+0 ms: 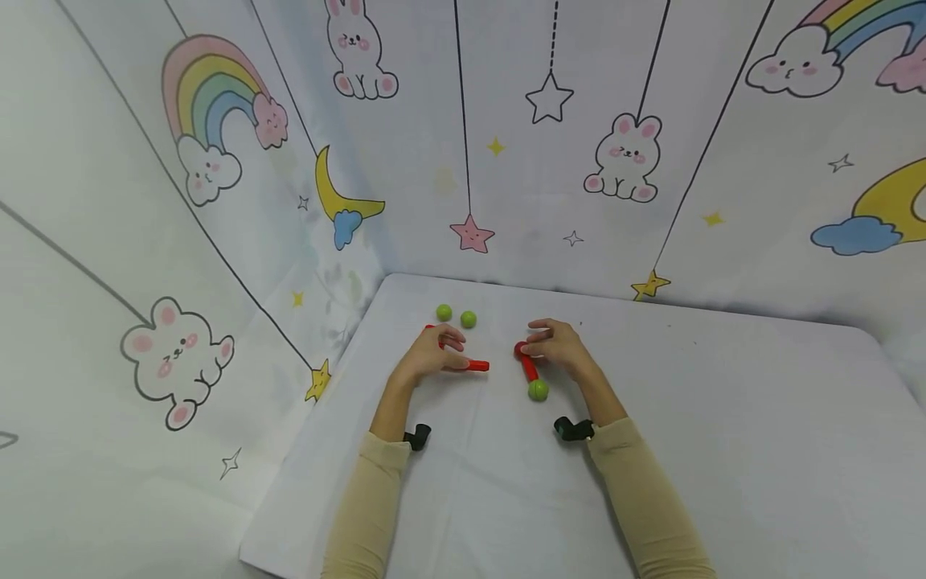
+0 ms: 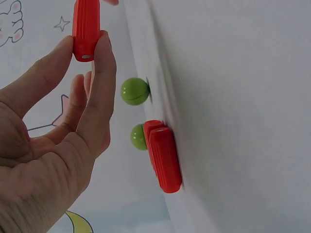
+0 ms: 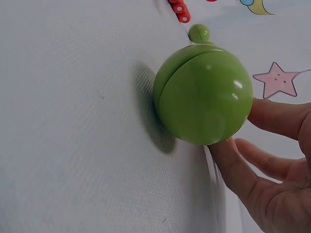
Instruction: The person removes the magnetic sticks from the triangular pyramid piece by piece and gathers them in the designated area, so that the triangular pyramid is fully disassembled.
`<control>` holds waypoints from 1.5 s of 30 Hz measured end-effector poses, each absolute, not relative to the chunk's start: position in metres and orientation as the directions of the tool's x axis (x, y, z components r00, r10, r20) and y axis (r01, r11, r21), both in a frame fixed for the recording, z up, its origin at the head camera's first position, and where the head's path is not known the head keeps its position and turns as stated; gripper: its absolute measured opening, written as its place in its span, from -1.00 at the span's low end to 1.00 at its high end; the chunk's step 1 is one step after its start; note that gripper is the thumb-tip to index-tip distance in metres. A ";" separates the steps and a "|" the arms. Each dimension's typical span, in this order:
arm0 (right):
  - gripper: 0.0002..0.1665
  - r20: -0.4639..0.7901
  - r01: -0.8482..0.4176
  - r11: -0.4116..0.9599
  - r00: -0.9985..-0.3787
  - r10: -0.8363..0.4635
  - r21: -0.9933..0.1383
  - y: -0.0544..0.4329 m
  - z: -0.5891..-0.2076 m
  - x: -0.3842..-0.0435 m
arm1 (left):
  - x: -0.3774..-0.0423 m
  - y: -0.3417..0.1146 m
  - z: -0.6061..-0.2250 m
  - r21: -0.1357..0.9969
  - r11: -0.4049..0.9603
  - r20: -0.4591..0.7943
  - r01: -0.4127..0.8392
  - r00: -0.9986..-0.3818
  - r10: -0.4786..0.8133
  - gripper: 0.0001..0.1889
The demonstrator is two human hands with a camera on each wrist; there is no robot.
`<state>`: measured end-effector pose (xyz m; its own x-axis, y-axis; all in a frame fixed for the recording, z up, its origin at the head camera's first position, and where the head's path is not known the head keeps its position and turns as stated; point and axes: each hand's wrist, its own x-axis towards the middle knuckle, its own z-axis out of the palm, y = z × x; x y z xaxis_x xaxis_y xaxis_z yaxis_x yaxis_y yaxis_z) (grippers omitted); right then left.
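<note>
My left hand [image 1: 432, 354] pinches a short red ribbed rod [image 2: 86, 29] between thumb and finger, held over the white table. My right hand [image 1: 559, 347] grips the far, rounded red end of a red piece [image 1: 530, 370], with thumb and fingers around it. On that piece's near end sits a glossy green ball [image 1: 538, 390] with a seam around it. In the right wrist view this green ball [image 3: 204, 94] fills the middle and hides the red piece behind it. Two more green balls [image 1: 444, 312] [image 1: 469, 319] rest beyond my left hand.
Red rods [image 2: 165, 160] lie side by side on the table by the left hand, partly hidden by it in the head view. The white table [image 1: 463, 498] meets a patterned cloth wall [image 1: 506, 185] at its back and another at its left.
</note>
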<state>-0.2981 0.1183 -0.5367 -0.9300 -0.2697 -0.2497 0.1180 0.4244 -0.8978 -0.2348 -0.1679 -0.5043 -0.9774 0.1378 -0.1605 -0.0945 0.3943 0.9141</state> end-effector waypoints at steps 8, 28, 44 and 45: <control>-0.24 -0.244 0.127 0.373 -0.927 -0.285 -0.919 0.119 -0.537 -0.297 | -0.229 -0.184 -0.500 0.907 0.408 -0.167 -0.109 -0.980 0.112 -0.49; -0.26 -0.249 0.124 0.398 -0.927 -0.281 -0.909 0.118 -0.533 -0.294 | -0.220 -0.228 -0.505 0.904 0.380 -0.209 -0.196 -0.978 -0.008 -0.44; -0.28 -0.241 0.116 0.408 -0.932 -0.272 -0.906 0.118 -0.536 -0.295 | -0.228 -0.242 -0.512 0.880 0.415 -0.222 -0.230 -0.973 -0.067 -0.47; -0.28 -0.238 0.115 0.406 -0.933 -0.269 -0.907 0.119 -0.536 -0.295 | -0.228 -0.242 -0.513 0.878 0.418 -0.225 -0.234 -0.972 -0.070 -0.47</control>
